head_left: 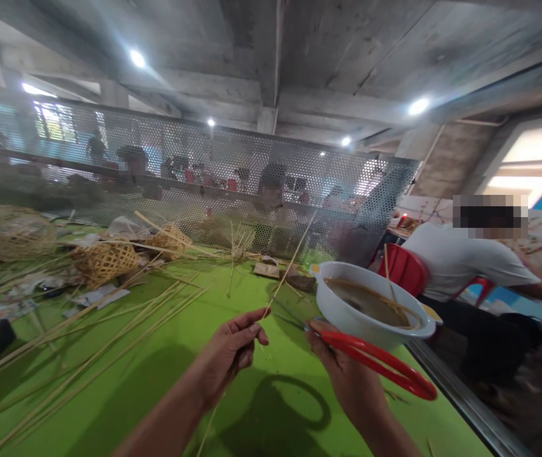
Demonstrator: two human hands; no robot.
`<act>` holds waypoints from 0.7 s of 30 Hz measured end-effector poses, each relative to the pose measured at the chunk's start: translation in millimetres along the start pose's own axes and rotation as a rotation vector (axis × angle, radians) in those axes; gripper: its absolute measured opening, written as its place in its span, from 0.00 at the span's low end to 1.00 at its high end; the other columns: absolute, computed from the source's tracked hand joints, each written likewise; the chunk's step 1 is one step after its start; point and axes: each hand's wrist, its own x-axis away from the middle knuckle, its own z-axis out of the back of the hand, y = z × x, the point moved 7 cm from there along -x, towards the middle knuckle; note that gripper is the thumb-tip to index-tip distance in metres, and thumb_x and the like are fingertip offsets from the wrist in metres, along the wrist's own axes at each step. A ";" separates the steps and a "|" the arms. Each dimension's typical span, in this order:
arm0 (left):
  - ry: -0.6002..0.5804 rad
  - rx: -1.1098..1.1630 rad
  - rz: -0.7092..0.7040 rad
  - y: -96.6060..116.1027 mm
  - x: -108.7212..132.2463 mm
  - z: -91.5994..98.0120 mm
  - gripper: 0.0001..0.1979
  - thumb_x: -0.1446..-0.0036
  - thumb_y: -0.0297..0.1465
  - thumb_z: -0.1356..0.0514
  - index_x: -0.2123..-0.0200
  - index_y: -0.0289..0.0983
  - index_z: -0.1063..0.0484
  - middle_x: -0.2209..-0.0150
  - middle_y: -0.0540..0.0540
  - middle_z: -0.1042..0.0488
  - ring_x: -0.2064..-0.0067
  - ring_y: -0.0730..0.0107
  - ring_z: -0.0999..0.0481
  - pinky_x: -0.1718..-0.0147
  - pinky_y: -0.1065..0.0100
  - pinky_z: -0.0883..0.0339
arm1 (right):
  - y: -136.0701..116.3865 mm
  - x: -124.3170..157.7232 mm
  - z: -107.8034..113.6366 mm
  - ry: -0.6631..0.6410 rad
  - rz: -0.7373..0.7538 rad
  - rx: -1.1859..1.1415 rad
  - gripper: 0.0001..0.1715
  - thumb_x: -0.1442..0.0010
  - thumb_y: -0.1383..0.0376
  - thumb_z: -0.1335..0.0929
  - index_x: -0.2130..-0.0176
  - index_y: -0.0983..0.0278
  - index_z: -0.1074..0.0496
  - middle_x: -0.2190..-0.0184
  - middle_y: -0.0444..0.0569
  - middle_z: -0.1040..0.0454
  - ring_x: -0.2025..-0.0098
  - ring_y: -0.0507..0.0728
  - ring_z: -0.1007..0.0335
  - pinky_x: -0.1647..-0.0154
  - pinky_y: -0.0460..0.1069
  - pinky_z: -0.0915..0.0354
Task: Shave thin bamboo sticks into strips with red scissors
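My left hand (233, 351) pinches a thin bamboo strip (292, 259) between thumb and fingers; the strip slants up to the right and its tail runs down past my wrist. In my right hand (340, 362) is a pair of scissors with red handles (380, 358). Their metal blades (291, 319) point left toward the strip, seemingly spread apart, though I cannot tell whether they touch it. Just behind my right hand stands a white basin (370, 320) of murky water, with bamboo strips soaking in it.
Long bamboo strips (123, 336) lie across the green table (157, 393) on the left. Woven bamboo baskets (104, 261) and scraps stand behind them. A perforated metal screen (204, 178) borders the back. A person in a white shirt (466, 257) sits at right, beyond the table edge.
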 end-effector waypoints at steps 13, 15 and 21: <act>0.038 0.013 -0.005 4.1 2.5 0.4 0.19 0.50 0.30 0.34 0.53 0.35 0.26 0.74 0.50 0.29 0.84 0.88 0.49 0.85 0.79 0.57 | -8.7 1.7 -3.9 -0.031 0.051 0.032 0.19 0.34 0.54 0.41 0.58 0.59 0.26 0.62 0.50 0.22 0.57 0.61 0.26 0.56 0.54 0.31; 0.042 0.012 -0.018 4.7 2.7 1.6 0.18 0.50 0.29 0.35 0.54 0.34 0.26 0.74 0.50 0.29 0.83 0.88 0.49 0.85 0.79 0.57 | -12.9 2.9 -8.8 -0.095 0.080 0.006 0.18 0.34 0.54 0.40 0.58 0.58 0.26 0.63 0.48 0.22 0.59 0.60 0.25 0.57 0.53 0.30; 0.021 0.020 0.000 3.1 3.8 0.4 0.19 0.49 0.30 0.35 0.52 0.34 0.27 0.74 0.51 0.30 0.84 0.88 0.51 0.86 0.78 0.60 | -7.2 3.8 -4.0 -0.004 0.039 0.023 0.19 0.34 0.54 0.41 0.57 0.59 0.27 0.59 0.50 0.23 0.57 0.61 0.26 0.57 0.54 0.30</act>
